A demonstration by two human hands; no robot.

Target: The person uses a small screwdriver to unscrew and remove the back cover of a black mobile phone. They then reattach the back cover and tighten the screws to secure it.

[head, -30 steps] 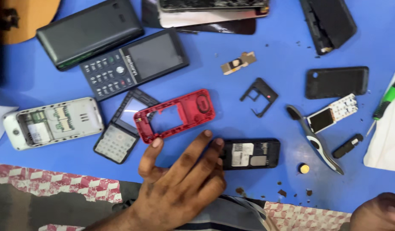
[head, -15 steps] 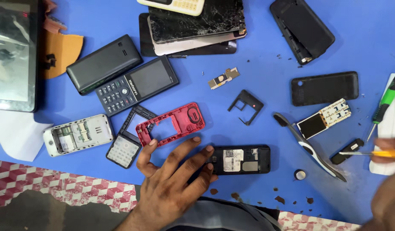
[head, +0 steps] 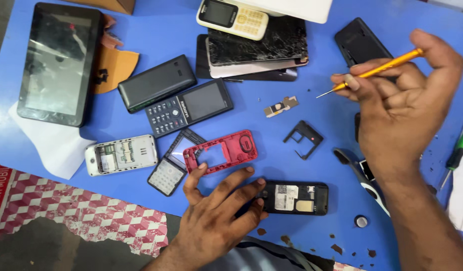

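Disassembly underway — opened black phone (head: 291, 197) is steadied under the spread left hand (head: 219, 211); an orange screwdriver (head: 372, 71) is pinched in the right hand (head: 402, 105) — its tip must be lowered onto a screw.

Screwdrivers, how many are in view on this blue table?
2: an orange-handled precision screwdriver pinched in the right hand, and a green-handled screwdriver lying at the table's right edge. More may be hidden.

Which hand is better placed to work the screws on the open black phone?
Probably right: the right hand already holds the orange screwdriver, while the left hand pins the open black phone.
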